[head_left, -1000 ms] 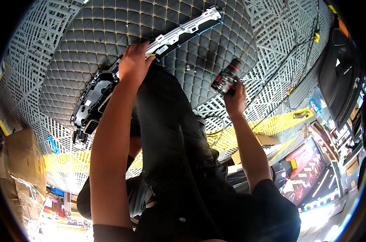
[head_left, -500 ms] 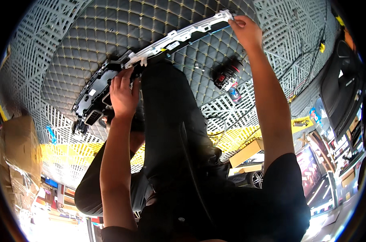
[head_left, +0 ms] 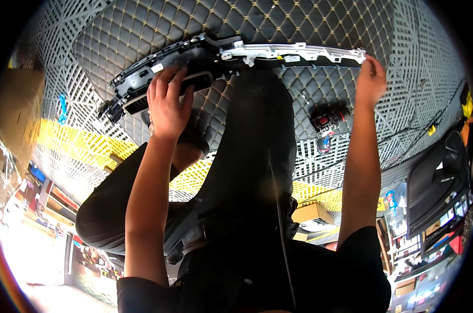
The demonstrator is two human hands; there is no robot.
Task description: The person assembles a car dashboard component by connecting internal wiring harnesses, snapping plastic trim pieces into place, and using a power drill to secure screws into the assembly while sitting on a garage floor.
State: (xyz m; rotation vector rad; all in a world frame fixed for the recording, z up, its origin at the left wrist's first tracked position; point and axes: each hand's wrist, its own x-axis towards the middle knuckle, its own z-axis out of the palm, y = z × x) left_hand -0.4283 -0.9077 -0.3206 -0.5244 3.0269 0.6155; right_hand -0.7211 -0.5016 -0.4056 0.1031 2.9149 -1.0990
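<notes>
A long plastic car trim panel lies on the quilted mat. Its left section (head_left: 181,57) is black with air vents (head_left: 197,82), and its right section is a white bracket strip (head_left: 299,51) with tabs and cut-outs. My left hand (head_left: 168,101) is over the near edge of the black section, fingers spread; whether they touch it I cannot tell. At the far right end of the white strip, the fingers of my right hand (head_left: 371,83) are closed on its tip. My knee hides part of the panel's near side.
Under the panel is a black quilted mat (head_left: 257,21) with tan stitching, laid on grey and yellow floor grating (head_left: 75,143). A red and black power tool (head_left: 330,122) lies right of my knee. Cardboard boxes (head_left: 17,104) stand left, and a black panel (head_left: 434,177) is at right.
The panel now appears more level, partly because my view has turned. My left hand has shifted left, from the joint to the black section. My right hand remains at the white end.
</notes>
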